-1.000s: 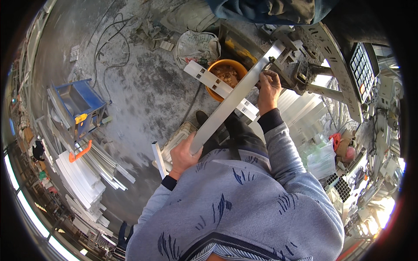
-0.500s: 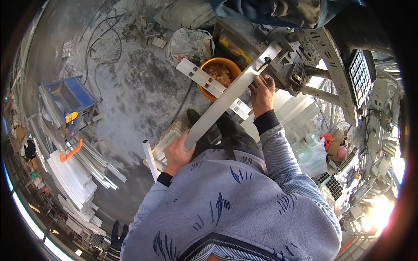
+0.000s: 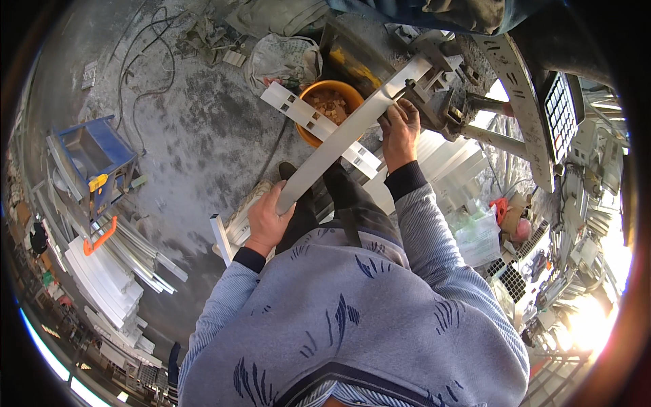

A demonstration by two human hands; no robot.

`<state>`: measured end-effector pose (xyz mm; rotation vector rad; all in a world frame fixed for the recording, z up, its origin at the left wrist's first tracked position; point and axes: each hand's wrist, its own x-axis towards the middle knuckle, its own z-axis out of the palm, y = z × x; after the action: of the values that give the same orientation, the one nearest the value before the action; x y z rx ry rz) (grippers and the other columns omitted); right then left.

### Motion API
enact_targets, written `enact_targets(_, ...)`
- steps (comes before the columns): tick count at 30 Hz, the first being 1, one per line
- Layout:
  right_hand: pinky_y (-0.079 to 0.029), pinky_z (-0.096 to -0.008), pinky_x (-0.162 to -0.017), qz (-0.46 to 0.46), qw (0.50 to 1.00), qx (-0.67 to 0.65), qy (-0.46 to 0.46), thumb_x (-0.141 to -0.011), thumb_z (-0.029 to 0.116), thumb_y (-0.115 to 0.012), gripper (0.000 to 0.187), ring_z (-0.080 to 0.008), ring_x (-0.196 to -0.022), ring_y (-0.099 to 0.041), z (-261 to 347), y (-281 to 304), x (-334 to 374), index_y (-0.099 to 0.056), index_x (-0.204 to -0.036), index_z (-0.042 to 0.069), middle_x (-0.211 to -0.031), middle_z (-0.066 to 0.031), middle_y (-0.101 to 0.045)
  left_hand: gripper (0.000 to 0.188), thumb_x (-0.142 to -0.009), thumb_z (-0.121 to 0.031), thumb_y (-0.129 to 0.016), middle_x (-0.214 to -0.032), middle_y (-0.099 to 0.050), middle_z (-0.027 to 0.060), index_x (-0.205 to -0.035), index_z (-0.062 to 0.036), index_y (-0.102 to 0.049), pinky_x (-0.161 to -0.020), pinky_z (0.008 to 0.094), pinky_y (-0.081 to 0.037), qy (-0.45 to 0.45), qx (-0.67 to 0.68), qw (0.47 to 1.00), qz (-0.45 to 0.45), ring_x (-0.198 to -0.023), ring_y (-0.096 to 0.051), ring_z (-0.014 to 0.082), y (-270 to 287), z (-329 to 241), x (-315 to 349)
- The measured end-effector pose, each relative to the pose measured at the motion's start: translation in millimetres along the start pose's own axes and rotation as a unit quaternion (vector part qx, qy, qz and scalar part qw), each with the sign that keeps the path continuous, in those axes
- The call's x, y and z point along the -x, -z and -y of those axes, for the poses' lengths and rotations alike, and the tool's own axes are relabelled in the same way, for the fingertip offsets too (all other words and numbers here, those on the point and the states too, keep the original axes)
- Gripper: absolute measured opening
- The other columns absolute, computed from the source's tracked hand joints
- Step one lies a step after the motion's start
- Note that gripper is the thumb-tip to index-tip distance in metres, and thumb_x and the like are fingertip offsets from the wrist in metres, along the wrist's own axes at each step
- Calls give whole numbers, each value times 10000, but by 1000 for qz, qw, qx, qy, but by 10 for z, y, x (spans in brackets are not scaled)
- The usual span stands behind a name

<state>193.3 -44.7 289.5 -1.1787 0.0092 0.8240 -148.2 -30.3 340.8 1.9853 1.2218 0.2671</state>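
Note:
A long, flat silver metal profile [image 3: 339, 144] slants from near my waist up to the machine at the far right. My left hand [image 3: 266, 218] is closed around its near end, thumb along one side. Close to the far end, my right hand [image 3: 401, 132] has its fingers bent at the profile's right edge, beside a small dark metal piece [image 3: 409, 89]. That far end lies against the grimy machine fixture [image 3: 434, 74]. Below the profile, a second white strip with square cutouts [image 3: 271, 93] crosses an orange bucket [image 3: 356, 95] containing small brownish pieces.
A white sack [image 3: 281, 61] stands behind the bucket. On the left are a blue metal stand [image 3: 112, 146] with an orange handle [image 3: 102, 237] and stacked white profiles [image 3: 102, 285]. A gridded panel [image 3: 561, 119] and plastic-wrapped profiles [image 3: 441, 173] are on the right. Cable lies across the floor.
The whole view has shifted slightly. Both my hands and the profile have moved a little farther from my body, and its far end sits closer to the machine fixture.

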Motion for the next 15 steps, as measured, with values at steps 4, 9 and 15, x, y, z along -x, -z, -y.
enact_targets(4, -574, -368, -916, 18, 987, 155, 21, -939, 38, -693, 522, -239, -1124, -641, 189, 566, 163, -429, -1389, 34, -1295, -157, -610, 544, -839, -211, -810, -1069, -722, 202, -1330, -58, -635, -780, 458, -565, 8, 10, 999, 32, -937, -704, 409, -76, -124, 112)
enact_targets(9, -546, -393, -965, -224, 917, 278, 180, -911, 49, -739, 622, -226, -1078, -627, 1372, 1376, 166, -395, -1429, 27, -1315, -140, -580, 553, -814, -185, -817, -981, -714, 149, -1333, -108, -645, -740, 424, -573, -41, -7, 998, -40, -852, -712, 350, 23, -86, 76)
enact_targets(15, -543, -355, -798, -140, 871, 315, 350, -905, 92, -701, 120, -203, -813, -660, 2006, 1285, -419, -659, -939, -15, -870, -97, -676, 519, -840, -215, -801, -924, -704, 138, -1327, -117, -651, -674, 427, -553, -24, -10, 1000, -6, -787, -697, 348, -40, -175, 150)
